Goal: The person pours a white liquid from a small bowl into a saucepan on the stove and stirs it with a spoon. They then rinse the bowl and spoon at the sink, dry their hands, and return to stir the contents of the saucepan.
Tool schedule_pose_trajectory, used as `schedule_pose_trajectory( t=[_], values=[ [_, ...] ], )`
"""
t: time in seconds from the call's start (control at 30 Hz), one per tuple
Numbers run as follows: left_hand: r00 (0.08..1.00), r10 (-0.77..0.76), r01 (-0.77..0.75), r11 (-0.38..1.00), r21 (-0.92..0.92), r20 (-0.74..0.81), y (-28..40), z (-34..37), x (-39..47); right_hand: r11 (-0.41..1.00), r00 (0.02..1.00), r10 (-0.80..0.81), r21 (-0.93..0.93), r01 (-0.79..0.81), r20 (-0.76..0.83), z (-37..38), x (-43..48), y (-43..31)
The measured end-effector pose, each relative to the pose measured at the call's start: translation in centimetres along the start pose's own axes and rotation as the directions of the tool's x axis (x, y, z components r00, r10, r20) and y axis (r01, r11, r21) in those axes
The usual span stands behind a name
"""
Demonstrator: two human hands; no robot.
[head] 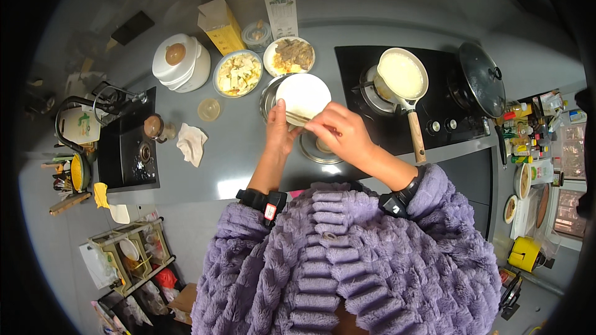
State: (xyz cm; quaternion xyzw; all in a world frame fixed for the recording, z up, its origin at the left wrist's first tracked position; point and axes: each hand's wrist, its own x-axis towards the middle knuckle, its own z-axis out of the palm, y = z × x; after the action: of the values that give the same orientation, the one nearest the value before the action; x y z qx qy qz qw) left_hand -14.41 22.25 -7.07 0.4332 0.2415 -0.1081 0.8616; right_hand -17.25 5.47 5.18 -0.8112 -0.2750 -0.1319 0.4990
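Note:
My left hand (pixel 278 131) grips the near left rim of a white bowl (pixel 305 95), tilted over a round metal pot (pixel 268 97). In my right hand (pixel 342 129) is a pair of chopsticks (pixel 298 117), their length crossing the bowl's near edge. Just below my hands lies a round lid (pixel 329 158) with a metal rim, partly hidden by my right hand. Behind the bowl stand a plate of cooked food (pixel 298 56) and a bowl of pale chunks of food (pixel 239 74). What the white bowl holds cannot be told.
On the black hob (pixel 409 125) stand a saucepan of pale liquid (pixel 401 77), its wooden handle towards me, and a lidded wok (pixel 482 79). Leftward are a white lidded pot (pixel 181 65), a small round dish (pixel 209 110), a cloth (pixel 191 144) and a black sink (pixel 123 158). Two cartons stand behind.

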Motion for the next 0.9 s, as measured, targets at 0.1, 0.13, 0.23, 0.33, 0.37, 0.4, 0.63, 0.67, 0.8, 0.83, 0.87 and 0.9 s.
schedule_pose_trajectory(
  t=[0.1,0.13,0.23,0.33,0.37,0.4,0.63,0.67,0.8,0.83,0.87,0.9],
  values=[
    [0.992,0.054,-0.054,0.999,0.005,-0.115,-0.3,-0.3,0.0,1.000,0.996,-0.025,-0.007,0.026,0.084,-0.9,-0.9,-0.2],
    [0.990,0.058,-0.055,0.998,0.026,-0.129,-0.2,-0.5,0.0,0.999,0.992,-0.018,-0.027,0.022,0.128,-1.7,-0.9,0.0],
    [0.987,0.036,-0.027,0.998,0.058,-0.154,0.3,-0.9,-0.3,0.994,0.979,0.000,-0.105,0.022,0.205,-3.8,0.0,1.6],
    [0.997,-0.030,0.032,0.999,0.021,-0.073,0.5,-0.8,-0.5,0.989,0.992,0.095,-0.117,-0.085,0.081,-3.6,1.6,4.4],
    [0.998,-0.056,0.056,0.998,-0.006,-0.039,0.5,-0.6,-0.6,0.986,0.986,0.165,-0.039,-0.164,0.010,-2.8,2.1,5.2],
    [0.996,-0.092,0.091,0.996,-0.013,-0.014,0.6,-0.5,-0.5,0.965,0.972,0.228,0.143,-0.220,-0.047,-1.9,2.4,5.8],
    [0.964,-0.222,0.211,0.974,0.088,0.146,1.8,-1.2,-0.5,0.826,0.910,0.357,0.382,-0.413,0.213,-4.3,6.7,7.0],
    [0.957,-0.229,0.209,0.970,0.126,0.178,2.0,-1.3,-0.4,0.836,0.906,0.380,0.349,-0.423,0.189,-5.0,7.8,7.2],
    [0.964,-0.235,0.206,0.957,0.204,0.128,3.1,-1.4,-0.5,0.806,0.833,0.507,0.221,-0.550,0.223,-6.7,9.5,7.1],
    [0.960,-0.250,0.218,0.950,0.224,0.127,3.6,-1.3,-0.4,0.771,0.770,0.587,0.116,-0.626,0.248,-6.7,9.7,7.0],
    [0.958,-0.269,0.239,0.939,0.247,0.096,3.8,-1.2,-0.4,0.800,0.820,0.504,0.212,-0.562,0.272,-6.6,9.9,7.0],
    [0.946,-0.307,0.269,0.923,0.275,0.103,4.0,-1.0,-0.5,0.810,0.845,0.477,0.252,-0.530,0.244,-6.5,10.0,7.0]
  ],
)
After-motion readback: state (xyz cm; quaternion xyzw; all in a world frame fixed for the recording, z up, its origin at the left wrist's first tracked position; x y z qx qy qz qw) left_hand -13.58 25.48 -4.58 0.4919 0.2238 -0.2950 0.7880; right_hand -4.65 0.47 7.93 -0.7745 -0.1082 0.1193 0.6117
